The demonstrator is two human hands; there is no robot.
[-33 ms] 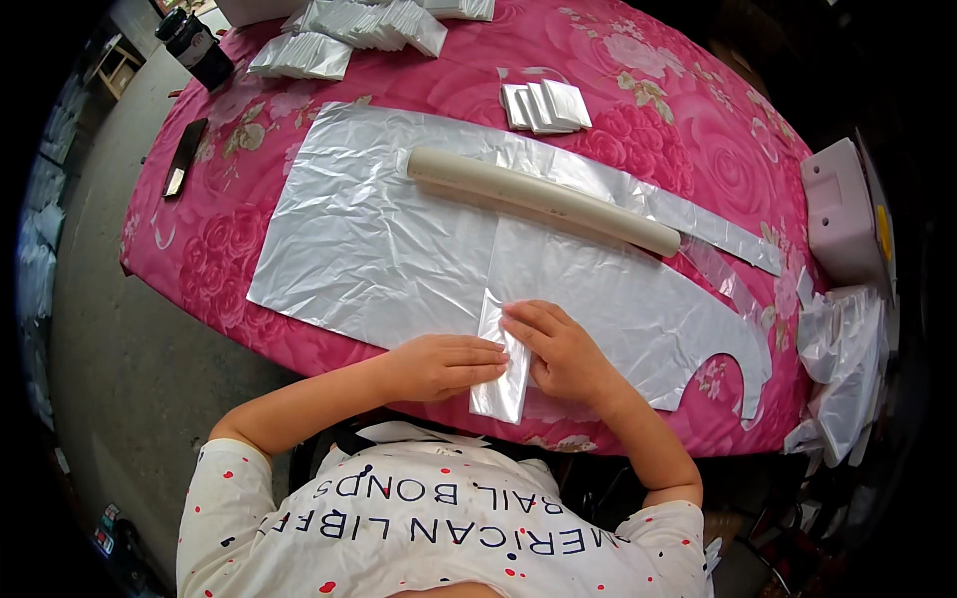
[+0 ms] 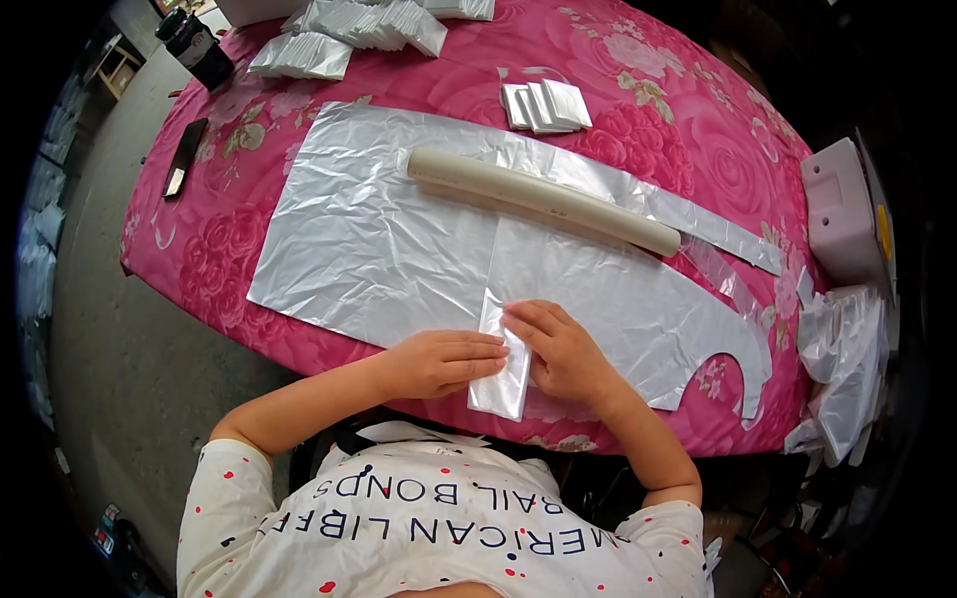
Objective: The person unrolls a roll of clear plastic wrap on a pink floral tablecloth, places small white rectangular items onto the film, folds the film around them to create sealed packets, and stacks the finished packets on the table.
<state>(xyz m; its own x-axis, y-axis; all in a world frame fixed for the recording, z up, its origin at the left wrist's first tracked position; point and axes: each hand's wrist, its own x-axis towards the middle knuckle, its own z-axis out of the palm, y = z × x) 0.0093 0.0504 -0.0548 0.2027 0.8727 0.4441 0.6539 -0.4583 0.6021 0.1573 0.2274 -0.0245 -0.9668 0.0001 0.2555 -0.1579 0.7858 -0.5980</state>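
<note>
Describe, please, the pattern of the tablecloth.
The tablecloth has a pink floral print, best seen in the head view.

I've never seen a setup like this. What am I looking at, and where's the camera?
There's no robot: these are a person's own bare hands, seen from a wide camera worn on the head, looking down. Its lens bends straight edges. The left hand and right hand both have fingers on a narrow, folded strip of shiny plastic. Whether they grip or just press it is hard to tell. Beyond lies a large silvery plastic sheet with a pale tube across it, on a pink flowered tablecloth. Farther back are small folded packets and a dark bottle.
</note>
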